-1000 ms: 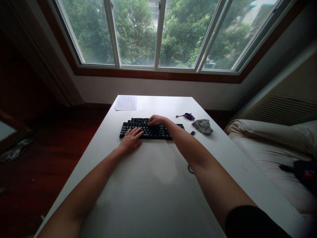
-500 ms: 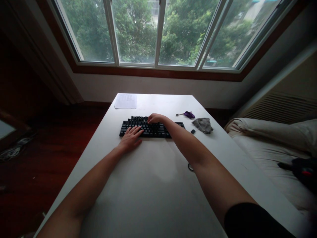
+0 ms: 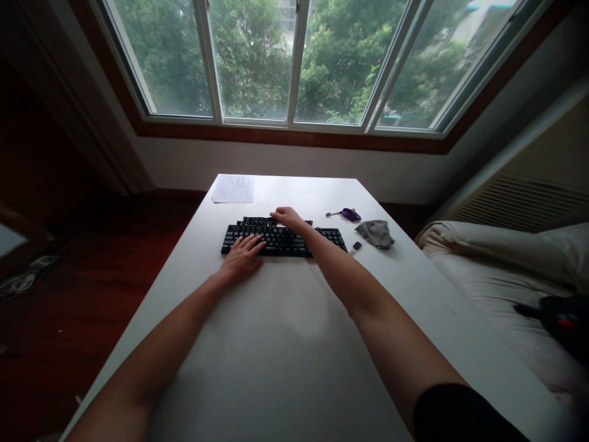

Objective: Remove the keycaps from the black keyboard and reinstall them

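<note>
Your left hand (image 3: 242,256) is open, palm down, fingers a bit spread over the left part of the keyboard (image 3: 271,242). Fingertips on the keys, thumb on the near side. Nothing gripped there.

Your right hand (image 3: 286,217) is over the far edge of the keyboard, around the middle, fingers curled in. Can't tell how far the fingers are closed or whether they have hold of anything; the back of the hand blocks the view. Your right forearm crosses over the right part of the keyboard and hides some keys.

Keyboard: black, lying flat on the white table (image 3: 276,344), long side across you, in the far half. Just behind it, a row of small dark pieces (image 3: 252,221), likely keycaps; it runs left and right of your right hand.

Right of the keyboard, near its corner: a small black piece (image 3: 357,245) with a pale end. Farther right, a crumpled grey cloth (image 3: 376,234). Behind the cloth, a purple item (image 3: 350,214) with a thin stem pointing left.

Sheet of paper (image 3: 234,189) lies flat at the table's far left corner. Window (image 3: 253,67) beyond, trees outside.
</note>
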### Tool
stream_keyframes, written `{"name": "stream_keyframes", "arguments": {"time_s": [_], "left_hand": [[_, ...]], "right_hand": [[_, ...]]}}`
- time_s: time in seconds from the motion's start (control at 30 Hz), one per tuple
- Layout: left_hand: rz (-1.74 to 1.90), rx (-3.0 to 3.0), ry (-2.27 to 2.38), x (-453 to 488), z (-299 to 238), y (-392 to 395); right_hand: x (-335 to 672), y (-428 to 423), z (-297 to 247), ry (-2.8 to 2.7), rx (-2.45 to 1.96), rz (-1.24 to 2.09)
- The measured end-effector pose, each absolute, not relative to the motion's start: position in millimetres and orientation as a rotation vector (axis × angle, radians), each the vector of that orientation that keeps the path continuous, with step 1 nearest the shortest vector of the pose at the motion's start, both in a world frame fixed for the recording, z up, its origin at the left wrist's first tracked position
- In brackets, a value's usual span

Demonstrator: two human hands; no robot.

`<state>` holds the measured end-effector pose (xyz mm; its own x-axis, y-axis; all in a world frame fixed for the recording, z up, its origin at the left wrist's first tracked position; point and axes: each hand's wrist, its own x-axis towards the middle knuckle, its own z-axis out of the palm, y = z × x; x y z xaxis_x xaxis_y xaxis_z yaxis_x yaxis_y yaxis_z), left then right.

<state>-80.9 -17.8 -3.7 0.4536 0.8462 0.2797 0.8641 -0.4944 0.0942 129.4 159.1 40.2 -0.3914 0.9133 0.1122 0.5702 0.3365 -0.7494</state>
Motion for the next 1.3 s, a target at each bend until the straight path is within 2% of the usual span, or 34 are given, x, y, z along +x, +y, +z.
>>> {"name": "stream_keyframes", "arguments": {"time_s": [0.2,0.33,0.5,0.77,0.93,1.3], "left_hand": [[-0.435,-2.630,-1.539,-80,-1,-19],[-0.431,-2.624,-1.548,-79,0,-19],[-0.433,-2.623,-1.542,-79,-1,-17],[-0.461,-2.638,-1.538,-81,0,-19],[-0.491,-2.642,-1.540,-82,-3,-17],[-0.492,-2.654,-1.524,-80,-1,-19]], "right_hand": [[96,132,41,-1.634,-0.889,1.416],[84,120,37,-1.605,-0.978,1.465],[84,121,39,-1.738,-1.157,1.251],[125,160,43,-2.065,-1.612,0.464],[134,161,32,-2.260,-1.714,0.376],[129,161,21,-2.295,-1.711,0.349]]}}
